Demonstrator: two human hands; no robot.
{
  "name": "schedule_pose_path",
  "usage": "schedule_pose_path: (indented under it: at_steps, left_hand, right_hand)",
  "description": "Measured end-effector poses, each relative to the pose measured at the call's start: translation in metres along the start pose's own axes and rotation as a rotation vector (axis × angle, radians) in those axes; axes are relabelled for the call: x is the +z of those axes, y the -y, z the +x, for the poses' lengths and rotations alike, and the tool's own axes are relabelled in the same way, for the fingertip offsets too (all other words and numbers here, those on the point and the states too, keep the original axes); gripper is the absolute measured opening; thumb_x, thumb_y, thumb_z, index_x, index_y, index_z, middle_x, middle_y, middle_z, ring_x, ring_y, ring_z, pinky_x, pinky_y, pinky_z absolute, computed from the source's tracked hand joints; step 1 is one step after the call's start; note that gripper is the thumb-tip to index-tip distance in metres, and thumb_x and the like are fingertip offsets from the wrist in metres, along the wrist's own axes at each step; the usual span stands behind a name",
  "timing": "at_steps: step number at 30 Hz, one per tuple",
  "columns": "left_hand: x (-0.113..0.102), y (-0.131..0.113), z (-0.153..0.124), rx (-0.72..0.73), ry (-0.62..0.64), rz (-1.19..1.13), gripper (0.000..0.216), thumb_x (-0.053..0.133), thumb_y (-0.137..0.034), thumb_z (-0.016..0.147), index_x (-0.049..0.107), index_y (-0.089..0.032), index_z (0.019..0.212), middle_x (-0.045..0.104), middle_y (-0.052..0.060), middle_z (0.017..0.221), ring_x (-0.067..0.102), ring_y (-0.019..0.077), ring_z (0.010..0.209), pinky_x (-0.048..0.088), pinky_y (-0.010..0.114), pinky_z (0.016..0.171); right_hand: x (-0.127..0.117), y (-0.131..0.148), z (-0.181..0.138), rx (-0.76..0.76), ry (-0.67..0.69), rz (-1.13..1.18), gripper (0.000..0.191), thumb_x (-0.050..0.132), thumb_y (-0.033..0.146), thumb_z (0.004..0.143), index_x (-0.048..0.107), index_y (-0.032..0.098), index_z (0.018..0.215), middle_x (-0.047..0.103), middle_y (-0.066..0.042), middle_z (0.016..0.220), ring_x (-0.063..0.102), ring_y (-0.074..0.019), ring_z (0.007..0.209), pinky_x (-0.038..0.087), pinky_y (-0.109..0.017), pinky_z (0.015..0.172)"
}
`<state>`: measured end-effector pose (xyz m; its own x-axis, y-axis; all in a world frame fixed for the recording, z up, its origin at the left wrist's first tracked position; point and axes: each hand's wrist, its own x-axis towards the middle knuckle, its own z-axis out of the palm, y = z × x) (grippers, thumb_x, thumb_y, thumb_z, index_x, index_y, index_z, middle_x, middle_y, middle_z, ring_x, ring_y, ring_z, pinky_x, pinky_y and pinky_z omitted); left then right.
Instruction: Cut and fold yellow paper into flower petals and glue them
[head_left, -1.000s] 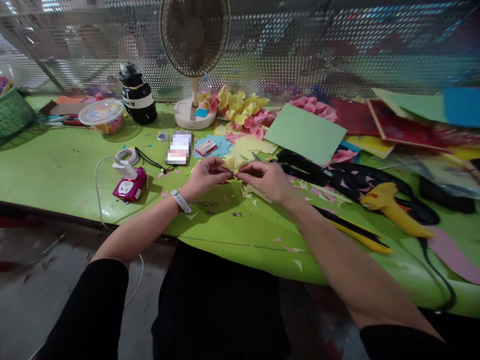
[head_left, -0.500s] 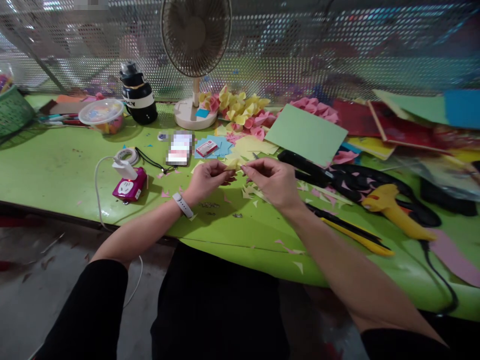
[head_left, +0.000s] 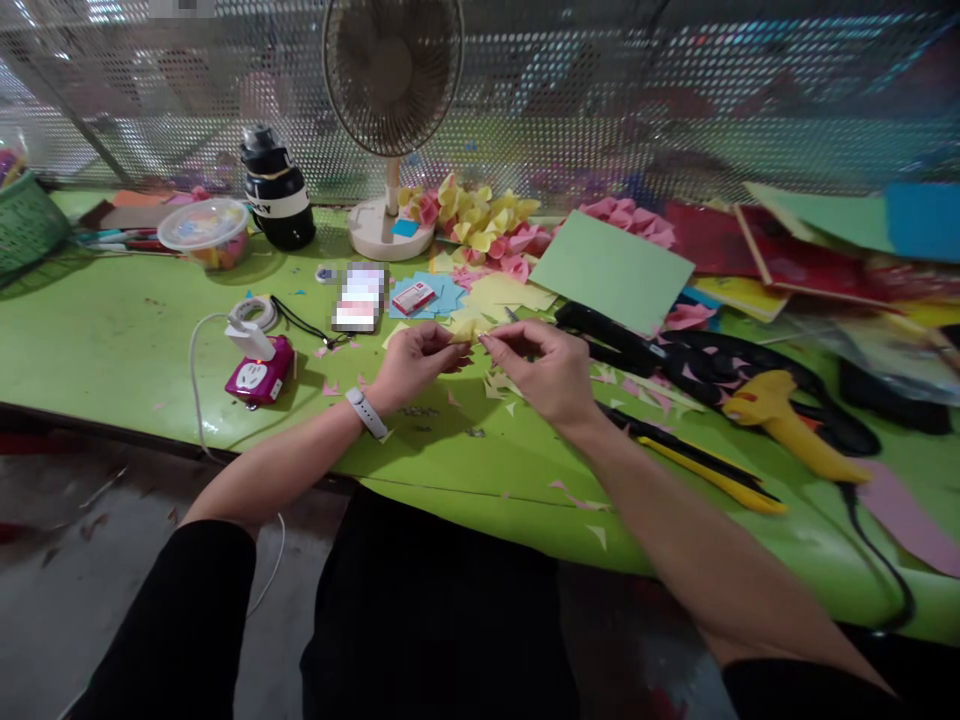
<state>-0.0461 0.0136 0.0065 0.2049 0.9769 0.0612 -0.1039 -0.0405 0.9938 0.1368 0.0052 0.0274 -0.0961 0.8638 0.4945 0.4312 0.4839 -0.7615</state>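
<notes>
A small piece of yellow paper [head_left: 466, 331] is pinched between the fingertips of my left hand [head_left: 421, 362], which wears a pale watch at the wrist. My right hand [head_left: 541, 365] is closed in a pinch at that paper's right end; whatever sits between its fingertips is too small to make out. Both hands hover over the green table [head_left: 457, 470]. Just behind them lie flat yellow paper sheets [head_left: 510, 292] and blue paper squares with a small red-and-white box [head_left: 413, 297] on top. Paper scraps [head_left: 499, 384] are scattered beneath my right hand.
A fan [head_left: 394, 75] and a dark bottle [head_left: 277, 190] stand at the back, beside folded yellow paper flowers [head_left: 487, 215]. To the right are a yellow glue gun [head_left: 795, 420] with its cord and a long black tool [head_left: 615, 335]. A purple power adapter [head_left: 259, 375] sits left.
My right hand's fingertips have shifted very slightly left, closer to the left hand's. Everything else stays where it was.
</notes>
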Motion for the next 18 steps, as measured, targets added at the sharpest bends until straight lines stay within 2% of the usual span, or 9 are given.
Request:
schedule_pose_path:
  at_steps: [5, 18]
  left_hand:
    - [-0.0001, -0.0004, -0.0002, -0.004, 0.01, -0.013, 0.031, 0.082, -0.037, 0.077, 0.06, -0.015, 0.081, 0.073, 0.003, 0.077, 0.074, 0.0138, 0.075, 0.064, 0.03, 0.076]
    - [0.0003, -0.0001, -0.0017, 0.026, 0.023, -0.014, 0.032, 0.082, -0.037, 0.076, 0.059, -0.015, 0.08, 0.072, 0.004, 0.076, 0.074, 0.0139, 0.075, 0.064, 0.03, 0.077]
  right_hand:
    - [0.0001, -0.0002, -0.0007, -0.062, -0.008, -0.029, 0.012, 0.069, 0.031, 0.087, 0.074, 0.022, 0.083, 0.075, -0.005, 0.08, 0.066, -0.018, 0.066, 0.057, -0.036, 0.066]
    - [0.0009, -0.0025, -0.0005, -0.071, 0.004, -0.058, 0.013, 0.068, 0.031, 0.087, 0.074, 0.021, 0.084, 0.076, -0.006, 0.081, 0.067, -0.0188, 0.067, 0.057, -0.036, 0.066]
